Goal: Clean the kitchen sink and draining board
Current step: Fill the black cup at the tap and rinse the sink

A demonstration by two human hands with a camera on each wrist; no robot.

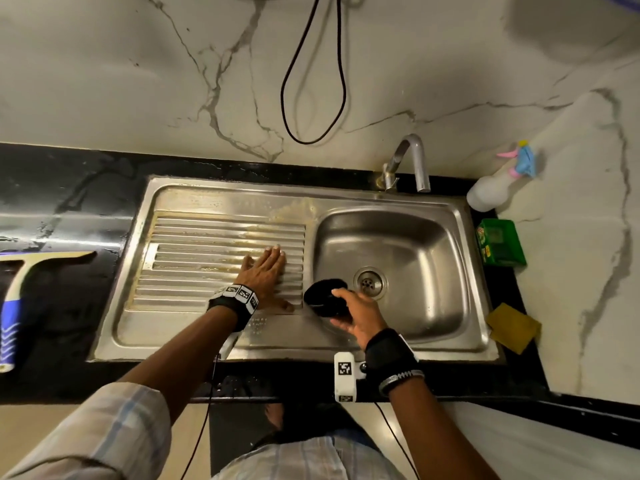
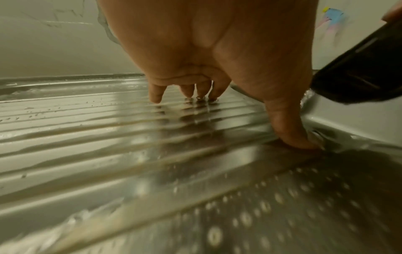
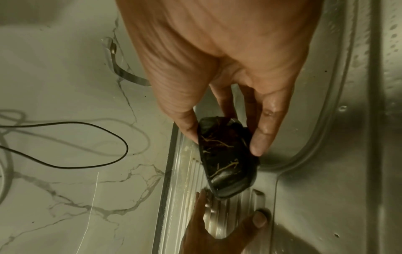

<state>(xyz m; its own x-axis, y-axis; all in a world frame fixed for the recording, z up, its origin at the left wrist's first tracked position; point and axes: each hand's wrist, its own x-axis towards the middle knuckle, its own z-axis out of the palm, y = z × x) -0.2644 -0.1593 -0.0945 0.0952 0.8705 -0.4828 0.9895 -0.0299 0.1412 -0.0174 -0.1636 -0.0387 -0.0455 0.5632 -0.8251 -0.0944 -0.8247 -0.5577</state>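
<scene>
Pinching a black bowl [image 1: 325, 297] between thumb and fingers [image 3: 260, 137] at the basin's [image 1: 412, 258] left edge, the right hand [image 1: 360, 315] seems set to pour rinse water, while the left hand [image 1: 265, 271] lies flat, fingers spread, holding nothing, on the wet ribbed draining board [image 1: 194, 244], ready to rub off its yellowish film next.
</scene>
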